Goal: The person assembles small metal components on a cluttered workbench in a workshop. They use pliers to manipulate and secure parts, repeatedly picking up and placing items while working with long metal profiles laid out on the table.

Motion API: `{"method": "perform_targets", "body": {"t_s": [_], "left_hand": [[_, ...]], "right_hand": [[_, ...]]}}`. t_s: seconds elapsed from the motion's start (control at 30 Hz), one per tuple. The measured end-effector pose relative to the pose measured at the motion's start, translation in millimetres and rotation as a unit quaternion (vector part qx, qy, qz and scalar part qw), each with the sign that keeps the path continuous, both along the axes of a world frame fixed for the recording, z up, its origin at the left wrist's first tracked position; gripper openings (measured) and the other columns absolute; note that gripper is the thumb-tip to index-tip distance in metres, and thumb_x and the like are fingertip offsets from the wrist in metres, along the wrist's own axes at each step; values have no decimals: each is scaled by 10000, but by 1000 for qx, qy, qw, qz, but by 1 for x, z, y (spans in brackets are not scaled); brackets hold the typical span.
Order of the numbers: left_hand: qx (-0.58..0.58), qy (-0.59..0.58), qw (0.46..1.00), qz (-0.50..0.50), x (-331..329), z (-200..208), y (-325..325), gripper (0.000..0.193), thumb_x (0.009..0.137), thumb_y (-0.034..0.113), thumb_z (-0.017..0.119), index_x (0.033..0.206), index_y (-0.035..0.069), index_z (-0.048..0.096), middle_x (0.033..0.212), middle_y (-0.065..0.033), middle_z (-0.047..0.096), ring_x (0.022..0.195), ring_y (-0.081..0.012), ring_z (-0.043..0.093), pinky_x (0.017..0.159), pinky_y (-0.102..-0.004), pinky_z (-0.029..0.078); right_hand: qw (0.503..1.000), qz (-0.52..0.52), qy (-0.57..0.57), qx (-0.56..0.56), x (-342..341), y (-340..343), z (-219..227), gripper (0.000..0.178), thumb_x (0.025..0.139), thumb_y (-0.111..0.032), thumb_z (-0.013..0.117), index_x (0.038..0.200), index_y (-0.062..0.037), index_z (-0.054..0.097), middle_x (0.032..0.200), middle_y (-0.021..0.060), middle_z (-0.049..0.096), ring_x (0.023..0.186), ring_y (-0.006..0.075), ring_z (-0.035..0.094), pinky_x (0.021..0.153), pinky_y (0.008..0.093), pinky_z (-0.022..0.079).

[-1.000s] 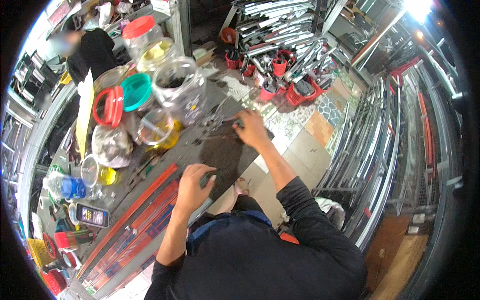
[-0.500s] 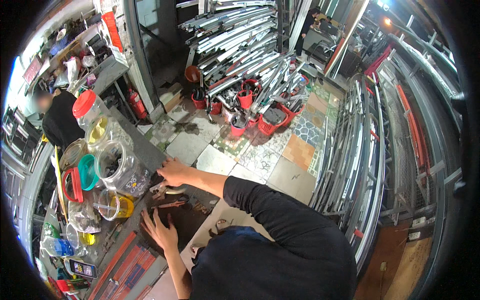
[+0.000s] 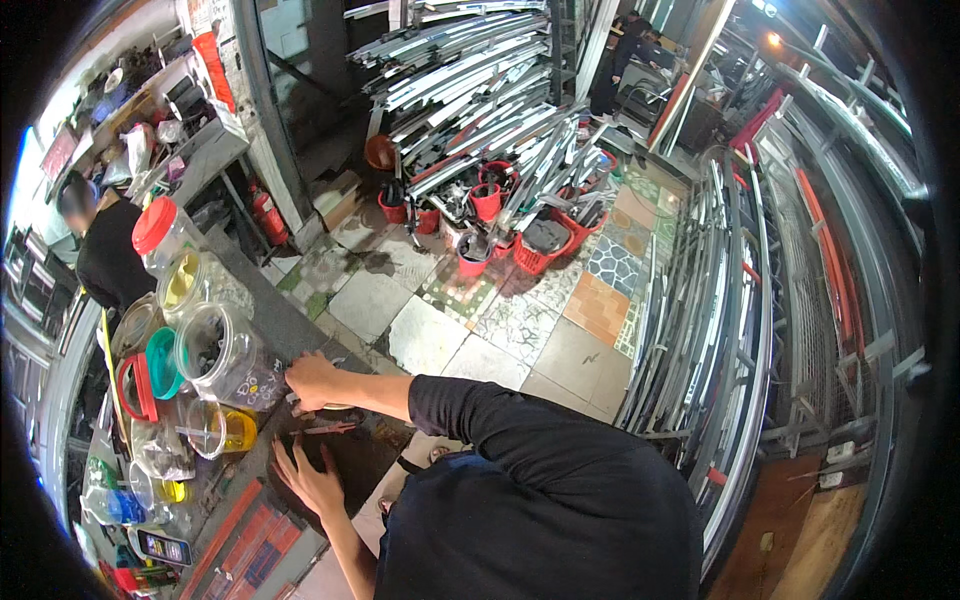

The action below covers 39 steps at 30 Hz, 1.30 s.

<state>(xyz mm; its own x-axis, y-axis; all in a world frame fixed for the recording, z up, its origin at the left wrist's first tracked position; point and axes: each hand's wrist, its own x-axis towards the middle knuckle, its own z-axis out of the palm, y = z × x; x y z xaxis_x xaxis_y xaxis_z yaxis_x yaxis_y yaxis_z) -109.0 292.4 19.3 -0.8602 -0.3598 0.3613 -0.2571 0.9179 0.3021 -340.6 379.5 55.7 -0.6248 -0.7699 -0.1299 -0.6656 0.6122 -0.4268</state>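
My right hand (image 3: 315, 383) reaches over the bench beside a large clear plastic jar (image 3: 225, 350); its fingers are curled closed, and what they grip is mostly hidden under the hand. My left hand (image 3: 310, 482) lies nearer to me at the bench edge, fingers spread, holding nothing. Between the two hands lies a slim tool with reddish handles (image 3: 330, 428), possibly pliers. Left of my hands stands a clear cup of yellow liquid (image 3: 222, 430).
More jars, one with a red lid (image 3: 153, 225), line the bench. A phone (image 3: 163, 547) and reddish bars (image 3: 255, 540) lie nearer. Red baskets (image 3: 543, 245) stand below stacked metal profiles (image 3: 470, 90). Racks of long profiles (image 3: 690, 300) rise at right. A person in black (image 3: 112, 255) is at left.
My right hand has moved left and a little nearer, its fingers now curled closed. The left hand stays spread, a little lower in view. The whole view has shifted slightly.
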Motion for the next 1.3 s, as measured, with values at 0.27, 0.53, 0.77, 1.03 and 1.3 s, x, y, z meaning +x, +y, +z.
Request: {"method": "perform_targets", "body": {"t_s": [0.27, 0.53, 0.77, 1.03, 1.3], "left_hand": [[22, 4, 1000, -2, -2, 6, 5, 501, 1007, 237, 761, 1468, 58, 682, 1735, -244, 445, 1596, -454, 436, 1349, -632, 283], [25, 18, 999, -21, -3, 13, 6, 537, 980, 231, 771, 1480, 65, 668, 1738, -232, 446, 1603, -450, 431, 1346, -654, 279], [9, 17, 1000, -18, -4, 17, 8, 544, 960, 215, 792, 1449, 10, 670, 1700, -249, 487, 1584, -472, 435, 1334, -630, 298], [54, 52, 997, -16, -1, 20, 4, 520, 900, 283, 848, 1372, 95, 739, 1672, -234, 520, 1577, -462, 448, 1318, -626, 320], [61, 40, 997, -16, -4, 27, 5, 587, 895, 291, 849, 1436, 119, 700, 1682, -206, 497, 1587, -437, 444, 1327, -638, 305]], "right_hand": [[997, 12, -58, -58, -13, -1, 15, 531, 774, -351, 990, 1133, 0, 816, 1163, 213, 819, 1126, 428, 778, 985, 540, 606], [936, 87, -82, -331, -29, 49, 61, 383, 828, -222, 971, 1104, -2, 822, 1031, 170, 801, 932, 358, 780, 841, 458, 590], [885, -102, -76, -448, -51, 90, 74, 275, 941, -268, 928, 1068, -40, 843, 961, 77, 782, 815, 180, 701, 742, 382, 546], [616, -423, -231, -623, -99, 105, 23, 164, 1015, -211, 839, 953, -74, 774, 851, 29, 746, 731, 110, 623, 679, 316, 499], [498, -471, -335, -646, -132, 73, -34, 335, 965, -168, 927, 868, -120, 609, 803, 53, 748, 570, 144, 673, 497, 274, 547]]}}
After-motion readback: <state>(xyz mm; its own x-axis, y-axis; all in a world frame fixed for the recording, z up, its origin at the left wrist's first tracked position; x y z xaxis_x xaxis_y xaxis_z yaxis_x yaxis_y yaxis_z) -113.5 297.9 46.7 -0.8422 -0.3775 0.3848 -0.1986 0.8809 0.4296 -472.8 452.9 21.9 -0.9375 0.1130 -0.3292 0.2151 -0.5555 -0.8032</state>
